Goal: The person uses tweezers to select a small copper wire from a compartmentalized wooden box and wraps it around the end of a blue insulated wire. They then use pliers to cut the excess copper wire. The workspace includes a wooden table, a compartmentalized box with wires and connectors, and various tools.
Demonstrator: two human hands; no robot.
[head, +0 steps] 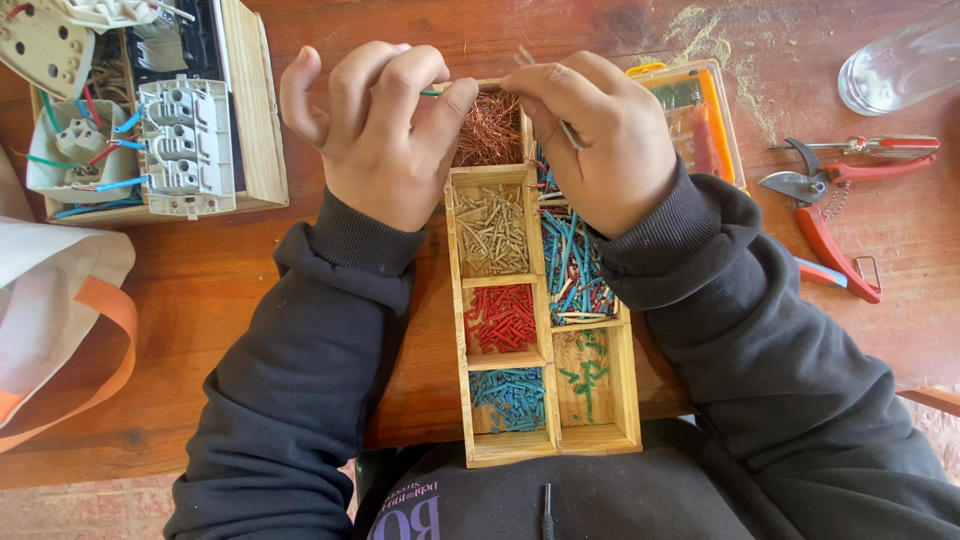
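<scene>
My left hand (385, 125) pinches a thin green wire (432, 93) between thumb and forefinger. My right hand (598, 135) closes on the wire's other end and also holds a thin metal tool that pokes out between its fingers. Both hands hover over the far end of a wooden divided tray (545, 440). Below them a compartment holds bare copper strands (490, 135). Other compartments hold beige insulation bits (490, 232), red bits (500, 318), blue bits (510, 398), green bits (588, 375) and mixed blue and red pieces (570, 265).
A wooden box (255, 120) at far left holds white socket parts (185, 145) with coloured wires. Red-handled pruning shears (825, 210) lie at right, near a clear glass (900, 65). An orange plastic case (700, 115) sits behind my right hand. A white bag (50, 300) lies at left.
</scene>
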